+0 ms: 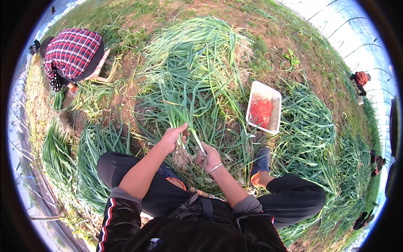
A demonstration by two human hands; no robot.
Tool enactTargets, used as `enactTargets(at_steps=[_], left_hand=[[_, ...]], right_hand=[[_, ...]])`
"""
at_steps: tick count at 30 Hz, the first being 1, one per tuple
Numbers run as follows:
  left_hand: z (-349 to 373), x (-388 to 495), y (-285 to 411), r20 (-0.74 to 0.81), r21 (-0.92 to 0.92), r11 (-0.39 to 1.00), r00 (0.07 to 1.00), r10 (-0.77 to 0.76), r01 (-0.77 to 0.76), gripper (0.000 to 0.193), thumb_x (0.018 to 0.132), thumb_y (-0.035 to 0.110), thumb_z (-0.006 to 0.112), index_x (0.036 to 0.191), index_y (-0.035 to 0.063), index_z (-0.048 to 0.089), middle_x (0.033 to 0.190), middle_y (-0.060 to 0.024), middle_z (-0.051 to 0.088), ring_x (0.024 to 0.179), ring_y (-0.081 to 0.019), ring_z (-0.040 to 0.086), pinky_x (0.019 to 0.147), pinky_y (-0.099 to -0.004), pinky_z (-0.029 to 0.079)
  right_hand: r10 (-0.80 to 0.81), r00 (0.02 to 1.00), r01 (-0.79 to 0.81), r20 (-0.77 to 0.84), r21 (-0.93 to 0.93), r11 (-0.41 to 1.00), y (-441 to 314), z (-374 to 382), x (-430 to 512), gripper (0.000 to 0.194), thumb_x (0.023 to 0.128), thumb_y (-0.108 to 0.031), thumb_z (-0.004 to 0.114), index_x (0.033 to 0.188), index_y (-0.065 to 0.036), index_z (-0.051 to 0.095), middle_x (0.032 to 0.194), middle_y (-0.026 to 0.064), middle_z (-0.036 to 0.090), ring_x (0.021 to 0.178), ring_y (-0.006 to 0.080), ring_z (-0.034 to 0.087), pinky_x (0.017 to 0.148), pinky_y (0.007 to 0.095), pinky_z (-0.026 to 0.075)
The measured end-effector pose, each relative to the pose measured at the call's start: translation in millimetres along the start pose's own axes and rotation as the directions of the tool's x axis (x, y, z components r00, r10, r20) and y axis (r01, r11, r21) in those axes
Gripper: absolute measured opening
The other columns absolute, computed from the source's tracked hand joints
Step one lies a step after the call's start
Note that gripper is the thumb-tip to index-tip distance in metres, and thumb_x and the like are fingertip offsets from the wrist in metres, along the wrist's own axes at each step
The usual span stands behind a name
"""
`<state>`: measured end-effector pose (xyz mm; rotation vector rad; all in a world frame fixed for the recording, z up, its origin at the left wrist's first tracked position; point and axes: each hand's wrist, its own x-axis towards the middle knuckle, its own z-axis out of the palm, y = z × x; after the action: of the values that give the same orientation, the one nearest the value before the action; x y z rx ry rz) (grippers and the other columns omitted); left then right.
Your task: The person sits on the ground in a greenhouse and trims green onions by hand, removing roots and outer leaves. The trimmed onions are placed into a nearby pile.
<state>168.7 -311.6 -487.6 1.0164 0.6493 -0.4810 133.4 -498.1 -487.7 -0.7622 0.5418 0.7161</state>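
Observation:
My left hand (175, 136) is closed round a bunch of green garlic or leek-like stalks (181, 119), whose pale, stringy roots (181, 159) hang below the fist. To its right, my right hand (209, 157) grips the root end of a single stalk (197, 138) with a white stem, its green leaves reaching up beside the bunch. A large heap of the same plants (195, 60) lies on the soil ahead of me. A white plastic basket (276, 116) holding red bands or ties (260, 110) stands to the right of the hands.
At the upper left a person in a checked shirt (74, 52) bends beside a low wooden seat (108, 71). More plants lie in piles at left (97, 141) and right (305, 126). Several other people are far off, near the plastic greenhouse wall (355, 34).

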Motion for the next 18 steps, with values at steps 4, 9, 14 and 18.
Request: enactTargets(at_steps=[4, 9, 14, 18], left_hand=[[3, -7, 5, -0.079, -0.012, 1.000, 0.997, -0.010, 0.009, 0.037, 0.090, 0.035, 0.060, 0.095, -0.0013, 0.058, 0.080, -0.0075, 0.063, 0.060, -0.0129, 0.058, 0.052, -0.0252, 0.051], [15, -21, -12, 0.103, -0.035, 0.998, 0.994, -0.041, 0.045, 0.030, 0.094, 0.024, 0.054, 0.100, -0.0054, 0.057, 0.090, -0.0155, 0.066, 0.075, -0.0221, 0.066, 0.063, -0.0342, 0.056], [13, -31, 4, 0.001, -0.009, 0.994, 0.994, 0.111, -0.111, 0.020, 0.093, 0.017, 0.053, 0.098, -0.0025, 0.053, 0.090, -0.0165, 0.065, 0.077, -0.0264, 0.066, 0.067, -0.0392, 0.058], [14, -43, 25, -0.080, -0.165, 0.984, 0.996, 0.048, -0.061, 0.021, 0.094, 0.016, 0.052, 0.100, -0.0043, 0.051, 0.084, -0.0123, 0.059, 0.073, -0.0220, 0.063, 0.060, -0.0357, 0.056]], right_hand=[[-0.342, 0.929, 0.330, -0.142, -0.100, 0.939, -7, 15, -2, 0.029, 0.095, -0.026, 0.048, 0.079, -0.002, 0.055, 0.053, -0.0012, 0.041, 0.043, 0.0111, 0.035, 0.044, 0.0267, 0.036], [-0.345, 0.932, 0.293, -0.112, -0.330, 0.897, 33, 32, 3, 0.030, 0.095, -0.023, 0.049, 0.080, -0.001, 0.061, 0.056, 0.0013, 0.054, 0.043, 0.0095, 0.047, 0.042, 0.0237, 0.036], [-0.338, 0.927, 0.196, -0.164, -0.556, 0.808, 46, -8, 32, 0.028, 0.094, -0.022, 0.048, 0.082, 0.001, 0.060, 0.059, 0.0048, 0.057, 0.042, 0.0120, 0.050, 0.040, 0.0258, 0.039], [-0.013, 0.930, -0.130, -0.368, -0.361, 0.924, 35, -54, 74, 0.017, 0.093, -0.019, 0.050, 0.087, -0.004, 0.056, 0.070, 0.0037, 0.061, 0.051, 0.0134, 0.054, 0.044, 0.0273, 0.045]])
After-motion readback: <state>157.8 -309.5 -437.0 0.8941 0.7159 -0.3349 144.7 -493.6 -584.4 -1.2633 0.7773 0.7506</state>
